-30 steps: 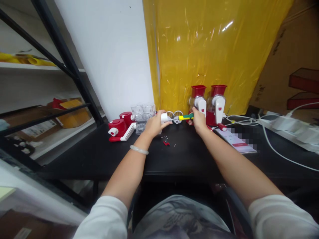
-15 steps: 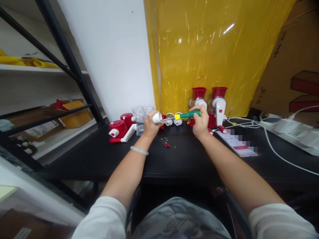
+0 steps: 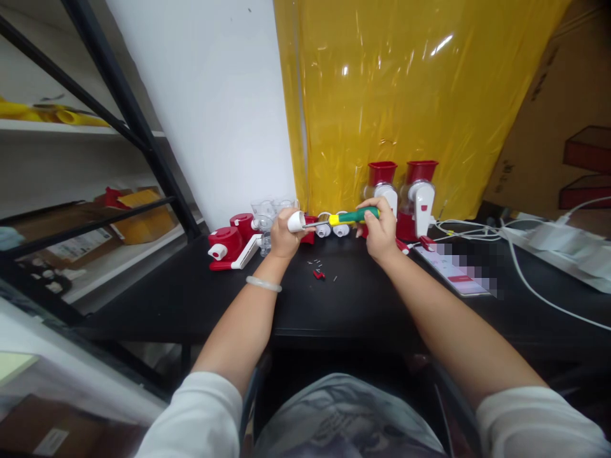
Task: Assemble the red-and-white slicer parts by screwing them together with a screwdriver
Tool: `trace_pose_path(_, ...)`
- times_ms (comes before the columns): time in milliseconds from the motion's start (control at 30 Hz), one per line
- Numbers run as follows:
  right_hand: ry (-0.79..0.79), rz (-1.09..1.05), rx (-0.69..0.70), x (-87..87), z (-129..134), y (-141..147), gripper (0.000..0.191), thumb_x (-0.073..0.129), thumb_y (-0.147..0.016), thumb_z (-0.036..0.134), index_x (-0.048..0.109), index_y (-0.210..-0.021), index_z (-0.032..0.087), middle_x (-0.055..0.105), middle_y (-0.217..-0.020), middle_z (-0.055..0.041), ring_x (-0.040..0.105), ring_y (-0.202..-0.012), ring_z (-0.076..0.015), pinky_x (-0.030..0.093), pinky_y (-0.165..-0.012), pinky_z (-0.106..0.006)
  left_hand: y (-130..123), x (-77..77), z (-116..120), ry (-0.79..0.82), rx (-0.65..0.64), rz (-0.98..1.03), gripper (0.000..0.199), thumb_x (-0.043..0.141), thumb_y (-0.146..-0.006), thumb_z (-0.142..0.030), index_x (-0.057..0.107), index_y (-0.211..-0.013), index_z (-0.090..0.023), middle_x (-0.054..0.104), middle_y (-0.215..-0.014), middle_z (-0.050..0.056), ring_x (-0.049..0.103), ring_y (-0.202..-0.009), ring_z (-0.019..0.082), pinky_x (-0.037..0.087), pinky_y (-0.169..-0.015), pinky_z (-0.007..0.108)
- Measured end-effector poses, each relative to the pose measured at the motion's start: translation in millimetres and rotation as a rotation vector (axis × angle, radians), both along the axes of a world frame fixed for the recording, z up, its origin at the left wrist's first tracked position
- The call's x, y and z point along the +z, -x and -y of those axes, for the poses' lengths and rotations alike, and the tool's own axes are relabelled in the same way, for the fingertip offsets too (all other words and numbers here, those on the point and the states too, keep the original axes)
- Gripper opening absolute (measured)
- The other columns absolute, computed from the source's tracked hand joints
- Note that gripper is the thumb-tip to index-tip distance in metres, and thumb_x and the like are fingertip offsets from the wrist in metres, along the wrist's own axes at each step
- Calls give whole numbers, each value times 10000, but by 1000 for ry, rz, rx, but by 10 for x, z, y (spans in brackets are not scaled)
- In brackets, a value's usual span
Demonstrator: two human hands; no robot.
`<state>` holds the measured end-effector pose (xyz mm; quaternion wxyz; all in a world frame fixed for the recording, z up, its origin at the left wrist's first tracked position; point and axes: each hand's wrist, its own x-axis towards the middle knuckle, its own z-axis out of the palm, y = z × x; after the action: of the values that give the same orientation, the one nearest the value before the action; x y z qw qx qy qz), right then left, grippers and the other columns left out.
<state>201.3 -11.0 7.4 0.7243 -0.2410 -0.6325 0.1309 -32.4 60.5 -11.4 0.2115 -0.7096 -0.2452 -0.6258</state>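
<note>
My left hand is closed around a white cylindrical plastic part, its open end facing right. My right hand grips the green and yellow handle of a screwdriver. The shaft runs leftward and its tip reaches the opening of the white part; whether it touches anything inside is hidden. Below the hands, a small red plastic piece lies on the black table beside several small metal screws.
Red and white grater bases and clear plastic parts stand at the left. Behind the hands are white round parts. Two upright graters stand back right, near a phone, cables and a power strip.
The screwdriver and white part have shifted slightly left and up in view, and the tool has tilted a little more. Both hands keep their holds.
</note>
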Motion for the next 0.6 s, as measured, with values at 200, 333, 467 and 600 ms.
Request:
trace_pose_path(200, 156, 19, 91, 56, -6, -18, 255, 533, -887, 490, 539, -905, 235, 529, -586, 41, 497, -387, -109, 370, -348, -242, 29, -1, -29, -11, -52, 16, 549, 687, -754, -586, 515, -1114, -209, 657, -1010, 89, 662, -964, 234, 526, -830, 381)
trace_pose_path(333, 226, 40, 102, 89, -6, -45, 286, 539, -882, 526, 544, -897, 240, 514, -495, 57, 470, -339, -111, 329, -310, -230, 34, -7, -53, -46, -55, 20, 578, 690, -742, -598, 501, -1145, -229, 653, -1017, 84, 665, -960, 239, 524, -832, 398)
trace_pose_path(467, 266, 59, 76, 121, 26, -47, 337, 531, -867, 585, 542, -883, 249, 506, -448, 68, 429, -297, -105, 300, -293, -231, 31, -7, -52, -76, -47, 11, 570, 680, -756, -594, 490, -1149, -228, 654, -1001, 81, 673, -934, 234, 528, -802, 389)
trace_pose_path(600, 297, 75, 22, 141, 50, -29, 385, 514, -852, 632, 539, -841, 248, 481, -407, 72, 412, -282, -111, 283, -294, -236, 36, -6, -47, -19, -44, 21, 601, 677, -736, -628, 490, -1136, -220, 658, -999, 84, 673, -940, 236, 529, -803, 395)
